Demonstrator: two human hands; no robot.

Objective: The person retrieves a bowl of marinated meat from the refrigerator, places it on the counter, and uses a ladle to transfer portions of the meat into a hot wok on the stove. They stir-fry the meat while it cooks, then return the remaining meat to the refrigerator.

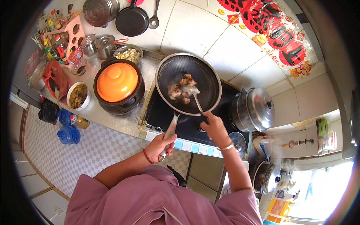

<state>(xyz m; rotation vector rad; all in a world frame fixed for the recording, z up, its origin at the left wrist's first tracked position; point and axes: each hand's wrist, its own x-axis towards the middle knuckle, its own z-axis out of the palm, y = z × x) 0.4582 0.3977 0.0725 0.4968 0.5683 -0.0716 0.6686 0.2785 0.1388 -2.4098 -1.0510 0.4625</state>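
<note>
My left hand [161, 146] grips the metal handle [172, 128] of a dark wok [180, 63] that sits on the black stove [157, 109]. In my right hand [215, 128] is the dark grip of a metal spatula [198, 104]. Its blade rests among browned chunks of meat [175, 91] in the middle of the wok, partly covering them. Left of the wok stands a dark clay pot [121, 105] with an orange lid [117, 81]. To its right, a lidded steel steamer pot [256, 109] is on the stove.
A bowl of pale sliced pieces, perhaps garlic [130, 54], stands behind the clay pot. At the counter's left are a white bowl of dark food [78, 95], a red plastic bag [55, 77] and bottles [60, 46]. A glass lid [238, 143] leans near my right wrist. Another pot [267, 177] stands farther right.
</note>
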